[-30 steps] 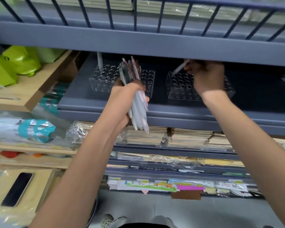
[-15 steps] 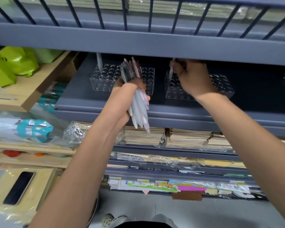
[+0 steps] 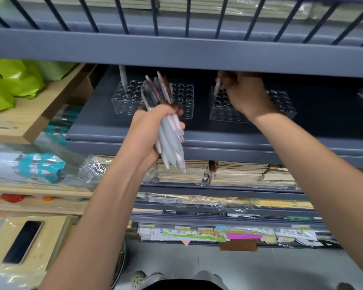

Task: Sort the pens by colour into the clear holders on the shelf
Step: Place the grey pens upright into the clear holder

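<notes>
My left hand [image 3: 149,132] grips a bundle of several grey and pink pens [image 3: 168,130] in front of the left clear holder [image 3: 126,101]. One grey pen [image 3: 123,77] stands in that holder's back left corner. My right hand [image 3: 245,93] pinches a pale pink pen [image 3: 217,85], held nearly upright over the left end of the right clear holder [image 3: 281,105]. Whether its tip is inside a hole is hidden. Both holders stand on the dark grey shelf [image 3: 218,139].
The shelf above [image 3: 176,51] overhangs the holders closely. Green bags [image 3: 15,80] and a wooden rack [image 3: 36,118] are on the left. Stacks of notebooks [image 3: 239,172] fill the shelf below. A phone [image 3: 22,241] lies on a wooden box at lower left.
My right hand has moved left along the right holder and turned the pink pen from slanted to nearly upright. The left hand and its bundle stayed where they were.
</notes>
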`<action>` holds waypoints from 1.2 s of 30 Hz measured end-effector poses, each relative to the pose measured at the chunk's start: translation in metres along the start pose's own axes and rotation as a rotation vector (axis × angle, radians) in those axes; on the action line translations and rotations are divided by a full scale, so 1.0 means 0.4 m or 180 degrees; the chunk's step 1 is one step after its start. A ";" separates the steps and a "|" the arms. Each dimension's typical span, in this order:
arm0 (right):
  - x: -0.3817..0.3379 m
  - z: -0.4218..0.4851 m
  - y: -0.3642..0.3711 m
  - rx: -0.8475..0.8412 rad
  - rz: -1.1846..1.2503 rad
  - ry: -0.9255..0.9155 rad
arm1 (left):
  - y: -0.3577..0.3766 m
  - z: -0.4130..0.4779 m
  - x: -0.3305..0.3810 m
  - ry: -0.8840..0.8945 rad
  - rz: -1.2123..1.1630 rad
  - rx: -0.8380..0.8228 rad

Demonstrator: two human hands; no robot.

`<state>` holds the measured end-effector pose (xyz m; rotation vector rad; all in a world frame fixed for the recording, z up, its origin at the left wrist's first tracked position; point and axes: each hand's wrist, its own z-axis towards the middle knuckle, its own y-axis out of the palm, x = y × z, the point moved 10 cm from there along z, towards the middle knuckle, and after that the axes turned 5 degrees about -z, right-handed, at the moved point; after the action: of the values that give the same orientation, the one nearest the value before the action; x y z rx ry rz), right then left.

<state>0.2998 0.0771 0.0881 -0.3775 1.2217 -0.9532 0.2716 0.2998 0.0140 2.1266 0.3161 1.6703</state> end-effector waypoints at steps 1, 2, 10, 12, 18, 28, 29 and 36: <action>-0.004 0.000 0.003 -0.0009 -0.0085 -0.0024 | -0.001 -0.005 0.000 0.0016 -0.0034 -0.0027; -0.006 0.000 0.004 -0.0002 -0.0145 -0.0040 | -0.001 -0.008 0.002 0.0038 -0.0063 -0.0067; -0.021 -0.037 -0.070 0.0687 0.0195 -0.0071 | 0.023 -0.036 -0.013 -0.0025 -0.0203 -0.0513; -0.020 -0.069 -0.100 0.1032 0.0770 0.0096 | 0.028 -0.042 -0.020 -0.0052 -0.0128 -0.0590; -0.086 -0.135 0.012 -0.0445 0.0970 0.0123 | 0.044 -0.059 -0.050 -0.0058 0.0288 -0.0686; -0.054 -0.181 0.048 -0.0745 0.2206 0.0540 | 0.066 -0.069 -0.075 -0.0054 0.0500 -0.0548; -0.048 -0.185 0.042 -0.0645 0.2320 0.0544 | 0.065 -0.068 -0.075 -0.0027 0.0478 -0.0471; 0.060 -0.197 -0.118 0.1109 0.2904 0.0488 | 0.046 -0.055 -0.072 0.0033 0.0333 -0.0252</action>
<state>0.2094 0.0494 0.0795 0.5147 1.1551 -0.3764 0.2417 0.2751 0.0015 2.1095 0.1411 1.7224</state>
